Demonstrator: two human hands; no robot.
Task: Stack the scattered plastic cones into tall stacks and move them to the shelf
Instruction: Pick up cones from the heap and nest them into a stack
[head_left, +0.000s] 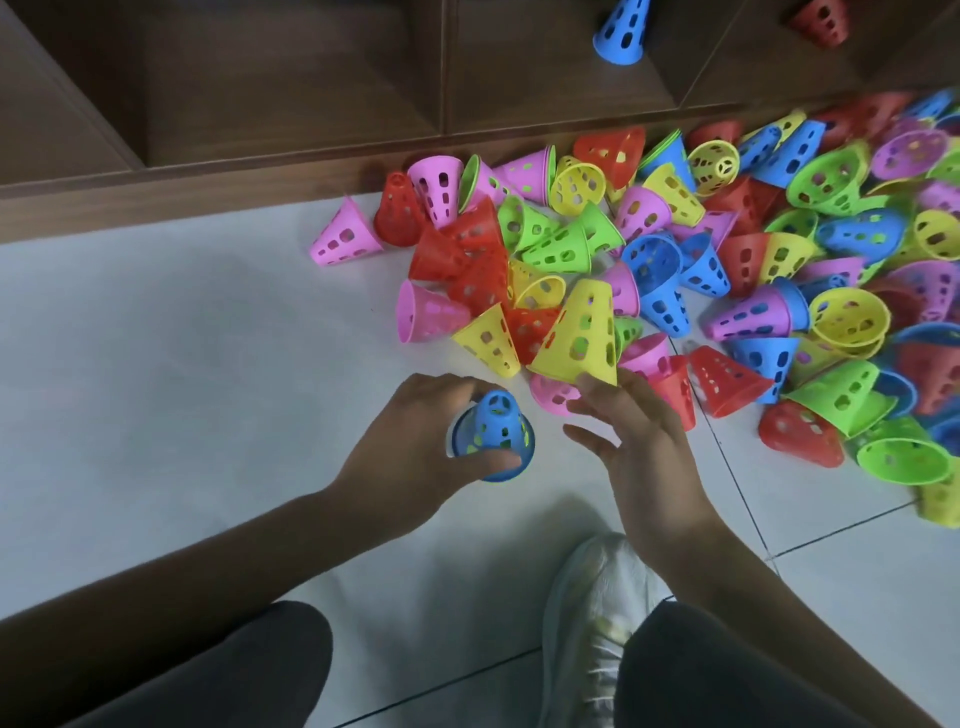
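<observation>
While the left hand (415, 441) grips the upright blue cone (493, 434), the right hand (636, 447), fingers spread, touches the yellow cone (579, 335) standing just beyond its fingertips.

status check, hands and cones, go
Left hand grips blue cone upright on floor. Right hand open, fingertips at yellow cone. Pile still scattered; nothing blocking.

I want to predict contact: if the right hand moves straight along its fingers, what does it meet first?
Probably the upright yellow cone: the right hand fingers already reach its lower rim, though actual contact is unclear.
</observation>
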